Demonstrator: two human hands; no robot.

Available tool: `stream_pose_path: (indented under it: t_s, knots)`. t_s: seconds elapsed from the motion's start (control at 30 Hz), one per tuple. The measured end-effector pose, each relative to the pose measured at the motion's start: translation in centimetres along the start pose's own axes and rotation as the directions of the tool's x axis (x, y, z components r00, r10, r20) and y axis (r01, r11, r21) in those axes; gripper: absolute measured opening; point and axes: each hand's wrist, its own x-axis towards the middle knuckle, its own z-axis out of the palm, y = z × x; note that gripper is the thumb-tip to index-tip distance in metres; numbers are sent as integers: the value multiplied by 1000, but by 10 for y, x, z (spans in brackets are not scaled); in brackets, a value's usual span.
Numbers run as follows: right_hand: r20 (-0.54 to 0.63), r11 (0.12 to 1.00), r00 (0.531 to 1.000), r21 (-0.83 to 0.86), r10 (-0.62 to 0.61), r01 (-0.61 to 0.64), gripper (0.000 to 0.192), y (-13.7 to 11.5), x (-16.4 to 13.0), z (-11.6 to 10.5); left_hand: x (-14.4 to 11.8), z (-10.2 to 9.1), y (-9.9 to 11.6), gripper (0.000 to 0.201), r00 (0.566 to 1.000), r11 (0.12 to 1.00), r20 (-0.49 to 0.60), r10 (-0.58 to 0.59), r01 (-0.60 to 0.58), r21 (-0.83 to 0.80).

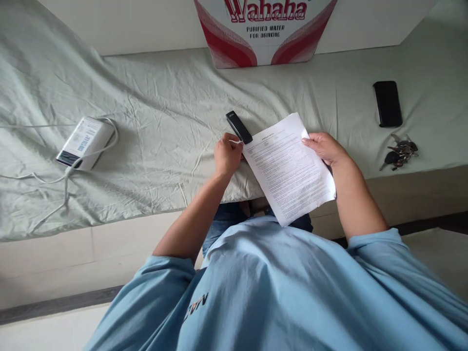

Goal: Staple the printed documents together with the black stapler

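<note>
My right hand [326, 147] grips the right edge of several printed paper sheets [288, 170], thumb on top. The sheets slant down toward my lap, past the edge of the cloth-covered surface. At their top left corner my left hand [228, 155] is closed, with its fingertips pinching the paper there. A black stapler [239, 126] lies slanted just beyond those fingers, its near end at the paper's corner. Whether my left fingers also touch the stapler, I cannot tell.
A Wahaha water carton [268, 36] stands at the back. To the left lies a white power bank [86, 141] with a looped white cable [66, 187]. On the right are a black phone [388, 104] and a bunch of keys [401, 152]. The pale green cloth [157, 107] is wrinkled.
</note>
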Motion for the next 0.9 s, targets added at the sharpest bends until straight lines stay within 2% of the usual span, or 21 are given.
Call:
stream_pose_path:
  t_s: [0.1,0.2,0.27,0.33,0.43,0.57,0.7,0.83,0.9]
  knots:
    - [-5,999,999,-22,-32,32,40,1,-3,-2,-12,-1,-3,18,991,984,-71,117,-106,140]
    - [-9,999,999,-15,-52,51,41,1,-6,-2,-20,-3,-11,45,943,935,-93,319,-298,192]
    - [-3,999,999,-7,-54,54,43,1,-7,-1,-19,-4,-16,56,895,878,-42,443,-424,223]
    - [0,998,998,1,-57,57,45,0,-8,0,-16,-6,-19,60,853,825,40,520,-514,235]
    - [0,998,998,-7,-59,59,46,0,-8,0,-12,-10,-19,68,829,790,140,541,-558,254]
    - [-6,997,999,-57,-53,53,48,-1,-7,0,-14,-13,-16,78,858,786,203,472,-514,344]
    - [-27,991,996,-105,-83,80,49,-2,-10,1,-9,-13,-18,71,846,782,205,493,-534,322]
    - [-94,974,985,-190,-145,125,55,9,-29,-7,-3,-17,-32,55,775,753,209,597,-631,188]
    - [-157,972,973,-189,-172,142,58,19,-46,-15,-10,-18,-38,52,783,770,144,604,-621,149]
